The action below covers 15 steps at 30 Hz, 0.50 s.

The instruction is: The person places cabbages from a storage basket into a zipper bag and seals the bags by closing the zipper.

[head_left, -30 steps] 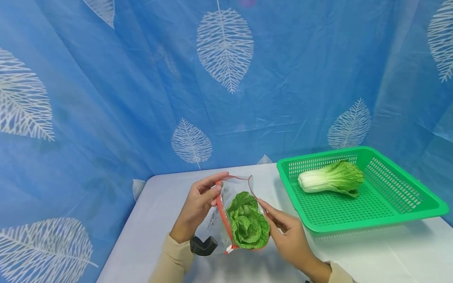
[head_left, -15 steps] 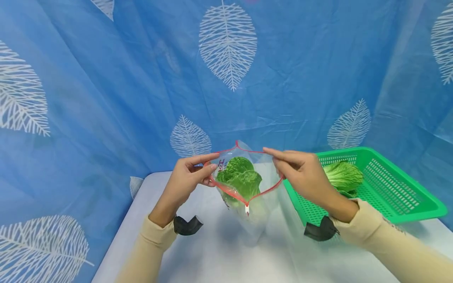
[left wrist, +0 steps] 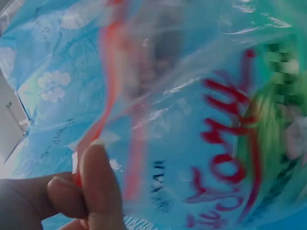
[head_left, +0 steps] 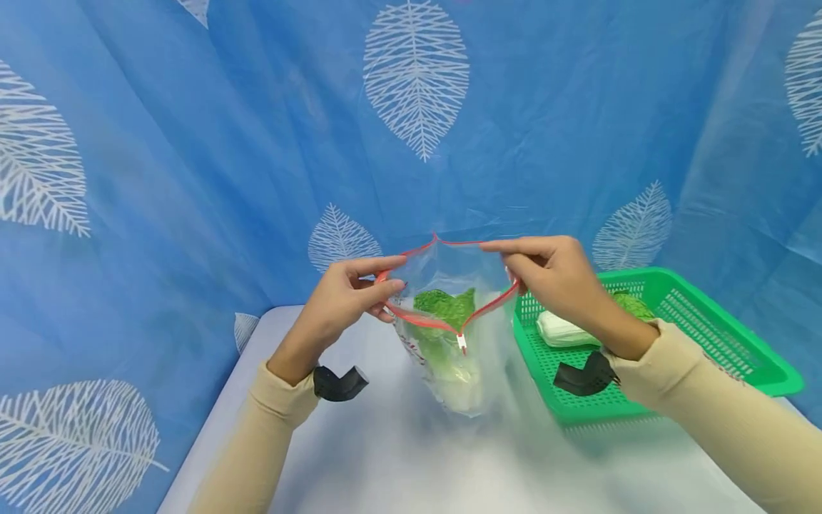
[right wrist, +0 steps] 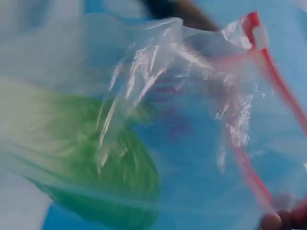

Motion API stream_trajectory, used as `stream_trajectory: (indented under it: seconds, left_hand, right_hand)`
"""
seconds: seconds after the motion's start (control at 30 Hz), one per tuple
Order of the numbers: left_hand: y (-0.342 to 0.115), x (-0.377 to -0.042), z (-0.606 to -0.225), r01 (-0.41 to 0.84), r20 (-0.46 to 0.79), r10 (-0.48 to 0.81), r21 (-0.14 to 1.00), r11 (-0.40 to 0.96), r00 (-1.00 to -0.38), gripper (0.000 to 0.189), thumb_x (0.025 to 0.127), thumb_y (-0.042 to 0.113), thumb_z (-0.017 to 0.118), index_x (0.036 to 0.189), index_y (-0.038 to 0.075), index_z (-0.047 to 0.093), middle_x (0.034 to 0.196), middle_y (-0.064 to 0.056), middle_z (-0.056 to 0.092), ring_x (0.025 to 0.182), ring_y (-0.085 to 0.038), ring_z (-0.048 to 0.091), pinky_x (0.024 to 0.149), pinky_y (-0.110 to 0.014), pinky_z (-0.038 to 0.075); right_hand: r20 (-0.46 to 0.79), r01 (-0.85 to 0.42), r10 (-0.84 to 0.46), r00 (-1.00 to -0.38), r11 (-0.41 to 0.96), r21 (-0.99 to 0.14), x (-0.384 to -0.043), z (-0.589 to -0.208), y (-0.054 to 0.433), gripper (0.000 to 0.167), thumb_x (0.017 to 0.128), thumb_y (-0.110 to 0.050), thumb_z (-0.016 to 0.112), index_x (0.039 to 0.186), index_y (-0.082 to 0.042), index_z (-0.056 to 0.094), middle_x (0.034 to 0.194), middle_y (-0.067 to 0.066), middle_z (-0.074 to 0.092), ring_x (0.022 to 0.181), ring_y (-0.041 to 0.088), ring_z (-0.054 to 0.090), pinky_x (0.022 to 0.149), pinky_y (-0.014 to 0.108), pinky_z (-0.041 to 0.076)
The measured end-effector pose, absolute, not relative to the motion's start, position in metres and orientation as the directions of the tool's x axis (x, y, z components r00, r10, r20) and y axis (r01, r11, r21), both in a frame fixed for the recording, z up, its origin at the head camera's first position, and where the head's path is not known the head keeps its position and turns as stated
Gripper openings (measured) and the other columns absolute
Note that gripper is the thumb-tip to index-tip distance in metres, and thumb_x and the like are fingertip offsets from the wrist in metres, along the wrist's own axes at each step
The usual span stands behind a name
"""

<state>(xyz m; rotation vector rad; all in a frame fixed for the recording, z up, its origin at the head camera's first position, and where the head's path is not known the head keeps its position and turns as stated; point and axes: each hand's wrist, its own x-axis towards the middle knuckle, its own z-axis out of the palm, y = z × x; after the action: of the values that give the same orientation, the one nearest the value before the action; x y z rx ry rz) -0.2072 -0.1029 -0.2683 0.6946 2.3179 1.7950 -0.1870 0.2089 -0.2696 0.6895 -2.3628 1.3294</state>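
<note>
A clear zip bag (head_left: 497, 335) with a red-edged mouth and a white slider (head_left: 461, 342) hangs between my hands, its mouth spread wide. Inside stands a napa cabbage (head_left: 443, 307), leafy end up and pale stem at the bottom; in the right wrist view the cabbage (right wrist: 110, 158) shows through the plastic. My left hand (head_left: 340, 296) pinches the left side of the red rim between thumb and fingers. On the opposite side, my right hand (head_left: 555, 275) pinches the rim, index finger stretched along the back edge. Red lettering (left wrist: 230, 143) marks the bag's side.
A green plastic basket (head_left: 578, 410) stands on the white table (head_left: 398, 464) at the right, partly behind my right forearm. Another napa cabbage (head_left: 561, 330) lies in it. Blue curtain (head_left: 257, 143) with white leaf prints hangs behind the table.
My right hand has moved from beside the cabbage to the bag's right rim. The bag has been raised and turned upright, its mouth spread, and the cabbage has sunk deeper inside.
</note>
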Motion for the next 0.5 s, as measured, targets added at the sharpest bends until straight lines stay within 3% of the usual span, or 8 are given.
stream_trajectory:
  seconds: [0.23, 0.33, 0.5]
  left_hand:
    - [-0.1054, -0.2110, -0.2593, 0.233, 0.110, 0.477, 0.950, 0.208, -0.872, 0.054, 0.094, 0.014, 0.076, 0.145, 0.011, 0.059, 0.137, -0.014, 0.062, 0.068, -0.021, 0.069, 0.080, -0.043, 0.060]
    - [-0.1062, -0.2111, -0.2589, 0.243, 0.107, 0.506, 0.947, 0.212, -0.856, 0.055, 0.095, 0.014, 0.075, 0.147, 0.009, 0.057, 0.138, -0.016, 0.061, 0.071, -0.023, 0.070, 0.079, -0.044, 0.060]
    - [-0.1087, -0.2095, -0.2608, 0.273, 0.118, 0.525, 0.934, 0.229, -0.843, 0.050, 0.097, 0.014, 0.072, 0.145, 0.007, 0.059, 0.128, -0.022, 0.065, 0.072, -0.026, 0.071, 0.082, -0.046, 0.059]
  right_hand:
    - [0.423, -0.492, -0.252, -0.870, 0.461, -0.738, -0.1895, -0.2653, 0.2087, 0.030, 0.106, -0.019, 0.055, 0.130, -0.022, 0.073, 0.065, 0.008, 0.054, 0.051, 0.022, 0.042, 0.046, 0.033, 0.036]
    - [0.402, -0.478, -0.258, -0.879, 0.452, -0.753, -0.1892, -0.2667, 0.2060, 0.031, 0.106, -0.023, 0.057, 0.133, -0.021, 0.071, 0.067, 0.008, 0.053, 0.056, 0.021, 0.046, 0.048, 0.033, 0.037]
    - [0.380, -0.453, -0.249, -0.891, 0.417, -0.788, -0.1896, -0.2699, 0.2047, 0.031, 0.105, -0.023, 0.059, 0.134, -0.019, 0.070, 0.070, 0.010, 0.052, 0.051, 0.018, 0.031, 0.047, 0.033, 0.031]
